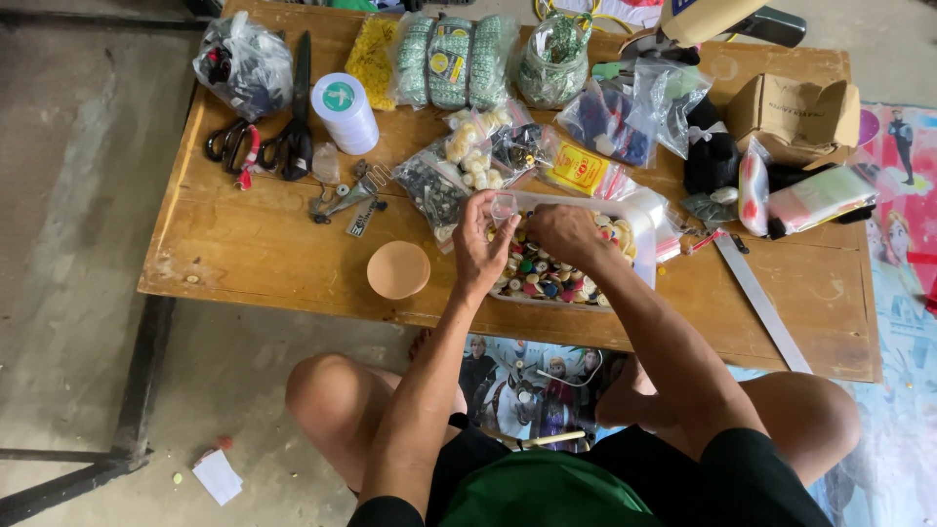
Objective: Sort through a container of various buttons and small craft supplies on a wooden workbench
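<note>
Fingertips of the left hand pinch a small clear plastic piece, seemingly a little bag or cup, held just above the left end of a white tray of mixed buttons, while the right hand curls down into the heap; whether its fingers grip a button cannot be told from this view. The tray sits near the front edge of the low wooden bench, roughly at its middle, between the person's bare knees. Just left of the left hand a round tan lid lies flat near the same front edge. Behind the tray, clear bags of pale and dark buttons crowd the bench's centre. Toward the back left corner lie black scissors beside a white tape roll, and a cardboard box stands at the back right corner. A metal ruler slants toward the front right corner. Done well, the sorting would seem to call for keeping the clear piece's mouth open and steady close over the tray, so that a dropped button falls back into the heap rather than onto the floor.
</note>
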